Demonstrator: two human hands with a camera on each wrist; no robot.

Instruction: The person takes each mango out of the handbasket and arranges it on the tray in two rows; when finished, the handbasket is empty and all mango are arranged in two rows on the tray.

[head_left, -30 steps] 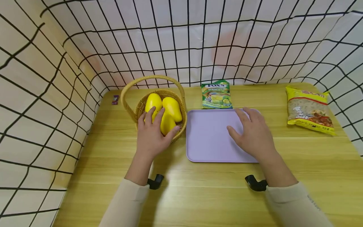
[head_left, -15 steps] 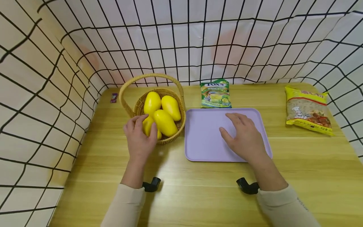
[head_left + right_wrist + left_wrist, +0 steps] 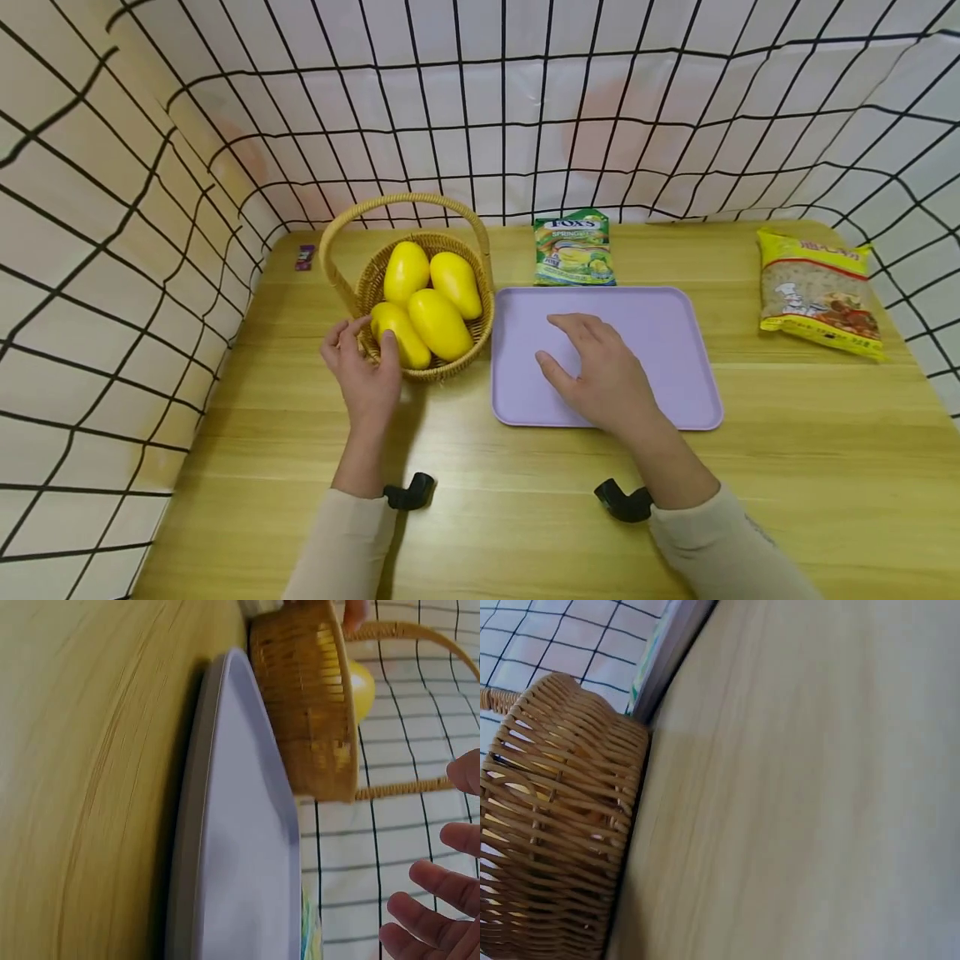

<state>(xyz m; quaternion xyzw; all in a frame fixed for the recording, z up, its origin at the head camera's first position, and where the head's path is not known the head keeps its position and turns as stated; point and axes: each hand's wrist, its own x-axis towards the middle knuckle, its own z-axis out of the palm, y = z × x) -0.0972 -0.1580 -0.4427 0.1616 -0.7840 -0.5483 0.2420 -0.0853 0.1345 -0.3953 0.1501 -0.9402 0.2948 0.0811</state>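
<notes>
A wicker basket [image 3: 480,346] with an arched handle stands left of centre in the head view, holding several yellow mangoes [image 3: 438,325]. My left hand [image 3: 367,379] grips its front left rim, fingers curved along the outer side and thumb over the edge beside the nearest mango. In the left wrist view the woven side of the basket [image 3: 562,825] shows, the hand out of sight. My right hand [image 3: 607,379] hovers over the lilac tray [image 3: 667,358], fingers spread and loosely bent, holding nothing. Its fingertips [image 3: 427,919] show at the edge of the right wrist view.
A green candy bag [image 3: 574,250] lies behind the tray. At the far right lies a yellow food packet [image 3: 821,292]. A small purple wrapper [image 3: 304,257] lies at the left back. A black grid-patterned white sheet [image 3: 517,108] rises around the wooden table [image 3: 517,517].
My left hand has moved from over the mangoes down and left to the basket's rim, uncovering them. My right hand has moved left across the tray. The mangoes stay in place.
</notes>
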